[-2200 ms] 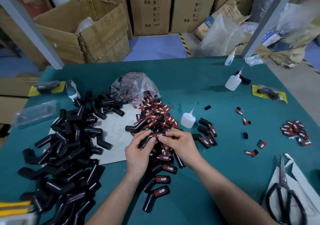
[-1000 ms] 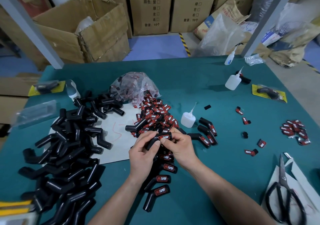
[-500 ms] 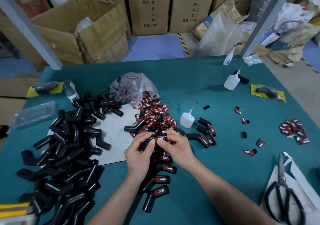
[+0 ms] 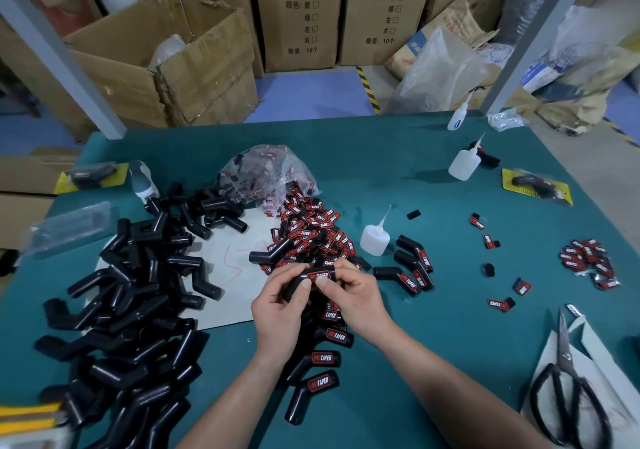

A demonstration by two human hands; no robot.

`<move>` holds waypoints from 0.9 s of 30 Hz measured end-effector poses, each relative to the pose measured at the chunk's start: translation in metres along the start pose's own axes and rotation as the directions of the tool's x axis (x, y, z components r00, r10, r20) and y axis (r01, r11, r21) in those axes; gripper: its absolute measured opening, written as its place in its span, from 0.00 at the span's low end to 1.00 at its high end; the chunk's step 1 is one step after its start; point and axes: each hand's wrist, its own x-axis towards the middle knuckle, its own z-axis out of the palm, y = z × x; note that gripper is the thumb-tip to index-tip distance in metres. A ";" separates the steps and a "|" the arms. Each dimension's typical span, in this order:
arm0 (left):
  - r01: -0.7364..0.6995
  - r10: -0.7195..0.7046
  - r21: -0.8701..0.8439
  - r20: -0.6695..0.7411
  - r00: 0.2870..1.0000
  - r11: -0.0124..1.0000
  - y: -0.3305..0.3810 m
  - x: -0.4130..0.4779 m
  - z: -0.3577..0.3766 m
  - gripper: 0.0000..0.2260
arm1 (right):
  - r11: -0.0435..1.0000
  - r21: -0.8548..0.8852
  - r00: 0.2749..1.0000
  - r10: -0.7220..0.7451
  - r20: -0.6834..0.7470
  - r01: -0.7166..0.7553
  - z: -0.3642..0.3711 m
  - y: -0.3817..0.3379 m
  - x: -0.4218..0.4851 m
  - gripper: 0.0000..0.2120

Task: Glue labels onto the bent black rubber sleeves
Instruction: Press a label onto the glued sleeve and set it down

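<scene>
Both hands hold one bent black rubber sleeve (image 4: 300,280) just above the table's middle. My left hand (image 4: 278,305) grips its lower leg. My right hand (image 4: 356,296) pinches the upper leg, thumb pressing beside the red and black label (image 4: 321,275) on it. A heap of loose labels (image 4: 311,230) lies just beyond, spilling from a clear bag (image 4: 265,171). Unlabelled sleeves (image 4: 128,296) are piled at the left. Labelled sleeves (image 4: 320,369) lie in a row under my wrists, and three more labelled sleeves (image 4: 414,268) to the right.
A small glue bottle (image 4: 374,237) stands right of the label heap; two more bottles (image 4: 464,163) stand farther back. Scissors (image 4: 568,393) lie on white paper at the right front. Scattered labels (image 4: 588,261) sit at the right. Cardboard boxes line the floor behind the green table (image 4: 398,178).
My hands kept the same sleeve and shifted only slightly; the fingers of my right hand moved along the label, pressing it onto the sleeve.
</scene>
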 end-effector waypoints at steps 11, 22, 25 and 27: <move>0.064 -0.067 -0.040 -0.077 0.995 0.997 -0.001 0.001 0.001 0.04 | 0.998 -0.055 1.000 -0.020 0.003 0.020 0.004 0.004 -0.005 0.08; -0.048 0.048 -0.058 0.005 0.999 0.997 0.000 -0.002 0.000 0.10 | 0.997 0.004 0.997 -0.072 0.004 0.072 0.000 0.007 -0.004 0.13; -0.099 0.100 -0.044 0.012 0.995 0.994 -0.001 -0.001 -0.001 0.09 | 0.996 0.027 0.996 -0.088 0.026 0.087 -0.003 0.003 -0.004 0.12; -0.142 0.142 -0.017 0.016 0.990 0.990 -0.003 -0.001 -0.001 0.08 | 0.994 0.029 0.993 -0.104 0.048 0.103 -0.005 0.001 -0.003 0.10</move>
